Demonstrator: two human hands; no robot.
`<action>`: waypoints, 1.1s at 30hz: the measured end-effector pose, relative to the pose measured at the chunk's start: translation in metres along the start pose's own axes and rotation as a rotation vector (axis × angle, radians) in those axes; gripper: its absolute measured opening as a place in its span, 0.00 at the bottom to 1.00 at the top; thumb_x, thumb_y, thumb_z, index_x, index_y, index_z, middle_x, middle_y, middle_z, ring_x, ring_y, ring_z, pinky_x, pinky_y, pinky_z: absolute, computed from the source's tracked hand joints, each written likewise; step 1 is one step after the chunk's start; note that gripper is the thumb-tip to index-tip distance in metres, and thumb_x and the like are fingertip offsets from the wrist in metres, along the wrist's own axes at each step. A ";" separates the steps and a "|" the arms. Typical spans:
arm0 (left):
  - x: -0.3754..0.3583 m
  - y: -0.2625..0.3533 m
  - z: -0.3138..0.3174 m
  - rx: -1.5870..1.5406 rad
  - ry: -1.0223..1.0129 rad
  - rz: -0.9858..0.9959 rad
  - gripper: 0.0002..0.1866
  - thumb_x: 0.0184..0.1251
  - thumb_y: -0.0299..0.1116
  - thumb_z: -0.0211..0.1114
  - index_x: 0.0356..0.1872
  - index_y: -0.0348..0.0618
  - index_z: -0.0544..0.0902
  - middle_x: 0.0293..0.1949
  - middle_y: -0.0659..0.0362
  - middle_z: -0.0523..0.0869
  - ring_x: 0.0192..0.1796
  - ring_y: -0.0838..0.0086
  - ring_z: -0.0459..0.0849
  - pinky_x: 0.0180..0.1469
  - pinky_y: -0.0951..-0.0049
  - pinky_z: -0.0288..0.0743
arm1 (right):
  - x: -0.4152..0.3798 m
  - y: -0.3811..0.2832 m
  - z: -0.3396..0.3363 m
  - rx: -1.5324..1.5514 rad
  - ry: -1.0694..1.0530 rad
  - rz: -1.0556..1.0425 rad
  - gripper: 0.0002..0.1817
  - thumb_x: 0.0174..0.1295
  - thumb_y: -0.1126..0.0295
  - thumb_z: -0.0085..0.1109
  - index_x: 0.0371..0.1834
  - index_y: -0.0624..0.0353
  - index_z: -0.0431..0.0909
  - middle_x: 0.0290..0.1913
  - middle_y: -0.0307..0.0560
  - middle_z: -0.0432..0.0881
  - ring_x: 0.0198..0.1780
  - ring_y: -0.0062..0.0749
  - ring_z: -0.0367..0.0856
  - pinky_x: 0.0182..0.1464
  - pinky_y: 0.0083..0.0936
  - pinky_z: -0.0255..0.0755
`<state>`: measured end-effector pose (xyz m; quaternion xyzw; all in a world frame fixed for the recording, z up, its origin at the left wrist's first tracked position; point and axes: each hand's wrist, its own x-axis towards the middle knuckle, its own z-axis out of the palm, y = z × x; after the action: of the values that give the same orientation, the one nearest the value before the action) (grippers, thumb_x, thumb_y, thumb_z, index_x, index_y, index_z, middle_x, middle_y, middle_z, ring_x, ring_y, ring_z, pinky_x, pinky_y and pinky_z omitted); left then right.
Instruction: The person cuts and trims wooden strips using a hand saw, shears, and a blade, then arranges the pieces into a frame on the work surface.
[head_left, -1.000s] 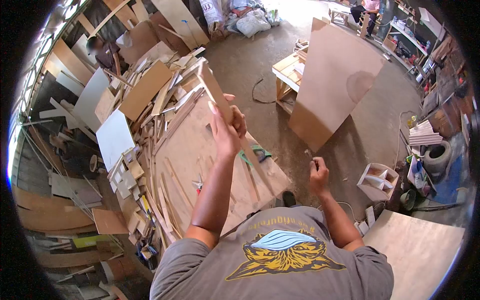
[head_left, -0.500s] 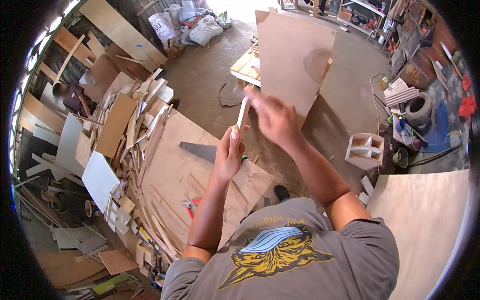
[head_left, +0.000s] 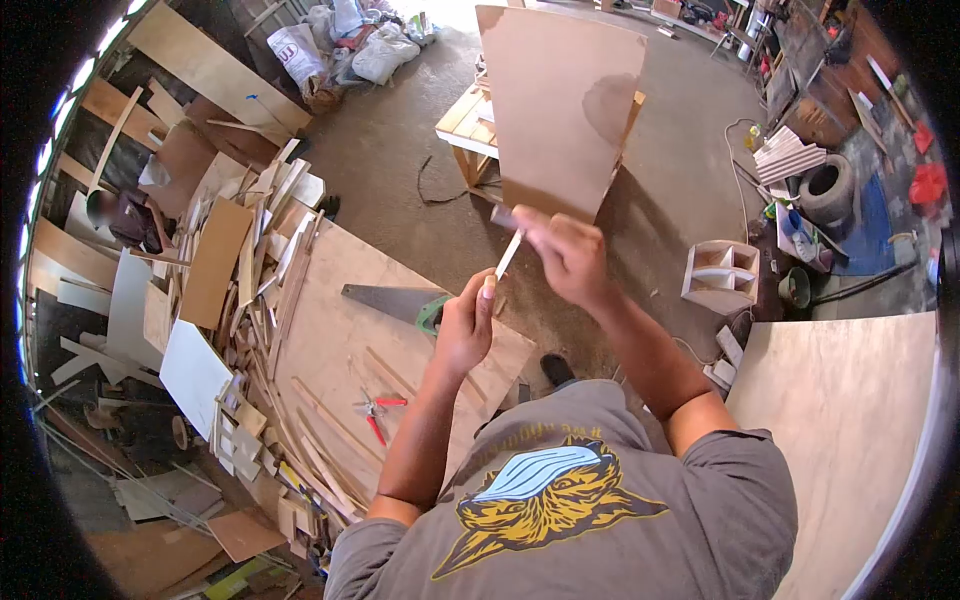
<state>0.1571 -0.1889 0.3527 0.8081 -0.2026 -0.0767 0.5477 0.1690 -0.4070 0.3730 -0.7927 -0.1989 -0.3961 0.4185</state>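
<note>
My left hand (head_left: pixel 466 325) is closed around the lower end of a narrow pale wood strip (head_left: pixel 509 254), which slants up and away from me. At the strip's far end my right hand (head_left: pixel 570 252) is closed, with a small grey-brown piece (head_left: pixel 503 216) poking out past its fingers. That piece lies against or very near the strip; blur hides its exact kind. Below the left hand, a handsaw (head_left: pixel 385 302) with a green handle rests on a plywood sheet (head_left: pixel 335 262). Red-handled pliers (head_left: pixel 372 410) lie on the same sheet beside thin wood strips (head_left: pixel 390 370).
A heap of wood offcuts (head_left: pixel 262 250) borders the sheet on the left, where another person (head_left: pixel 135 220) is. Ahead, a large brown panel (head_left: pixel 550 100) leans at a wooden table (head_left: pixel 465 120). At right are a divided wooden box (head_left: pixel 722 275) and a plywood board (head_left: pixel 840 430).
My view has shifted, so more of the saw's green handle shows. The right hand has moved along the strip's far end, and the strip is held lower, nearer my body.
</note>
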 end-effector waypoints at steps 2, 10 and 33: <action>-0.004 -0.005 0.002 0.034 -0.001 -0.008 0.21 0.90 0.43 0.48 0.62 0.38 0.80 0.21 0.59 0.67 0.25 0.77 0.67 0.30 0.69 0.65 | -0.004 0.004 -0.010 0.000 0.012 0.047 0.18 0.69 0.80 0.62 0.61 0.61 0.86 0.34 0.53 0.87 0.30 0.37 0.85 0.35 0.32 0.78; -0.003 -0.009 0.006 0.293 0.018 0.109 0.18 0.85 0.42 0.57 0.64 0.43 0.81 0.31 0.44 0.86 0.35 0.51 0.88 0.37 0.57 0.79 | -0.013 0.018 -0.029 -0.086 -0.089 0.100 0.17 0.68 0.79 0.64 0.59 0.61 0.87 0.30 0.49 0.85 0.25 0.36 0.80 0.31 0.31 0.74; -0.076 -0.099 -0.049 0.158 0.471 -0.217 0.18 0.79 0.44 0.67 0.43 0.37 0.79 0.25 0.50 0.82 0.26 0.62 0.80 0.33 0.62 0.73 | -0.146 -0.005 0.134 0.603 -0.380 0.836 0.08 0.80 0.72 0.54 0.56 0.58 0.69 0.35 0.37 0.80 0.30 0.17 0.72 0.35 0.20 0.71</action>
<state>0.1295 -0.0846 0.2737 0.8609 0.0129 0.0710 0.5036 0.1389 -0.2917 0.2143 -0.7068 -0.0437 0.0286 0.7055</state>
